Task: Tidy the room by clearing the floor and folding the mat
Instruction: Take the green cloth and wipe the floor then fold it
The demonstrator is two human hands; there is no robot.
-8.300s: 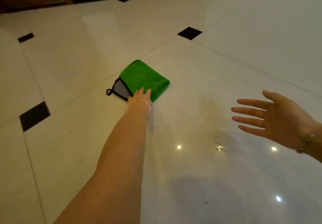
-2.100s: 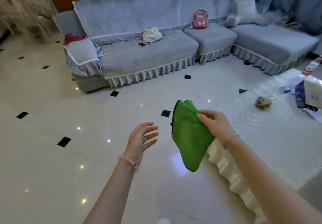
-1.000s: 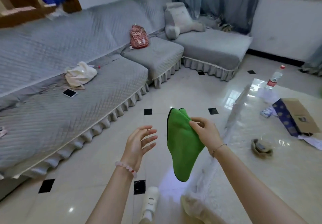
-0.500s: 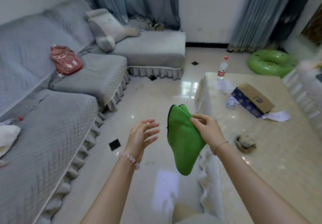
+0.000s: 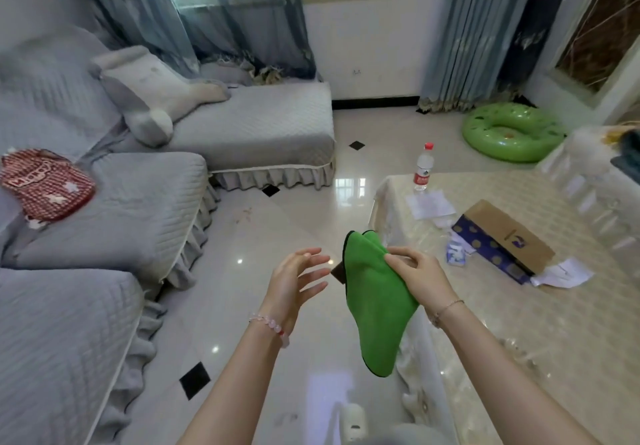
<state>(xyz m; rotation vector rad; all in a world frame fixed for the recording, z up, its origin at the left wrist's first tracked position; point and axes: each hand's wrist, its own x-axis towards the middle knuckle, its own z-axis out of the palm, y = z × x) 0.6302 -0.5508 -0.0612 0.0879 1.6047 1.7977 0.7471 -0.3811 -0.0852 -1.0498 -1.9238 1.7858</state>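
Pinches the folded green mat (image 5: 375, 313) by its top edge in the right hand (image 5: 415, 273), cloth hanging free above the floor (image 5: 277, 358), surface (image 5: 519, 306) edge at its 3 o'clock. Holds the left hand (image 5: 294, 281) at the mat's 9 o'clock, fingers apart, touching nothing.

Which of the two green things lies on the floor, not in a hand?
The inflatable ring, on the floor far right by the curtains. The other, the green cloth, hangs from the right hand, which pinches its upper part.
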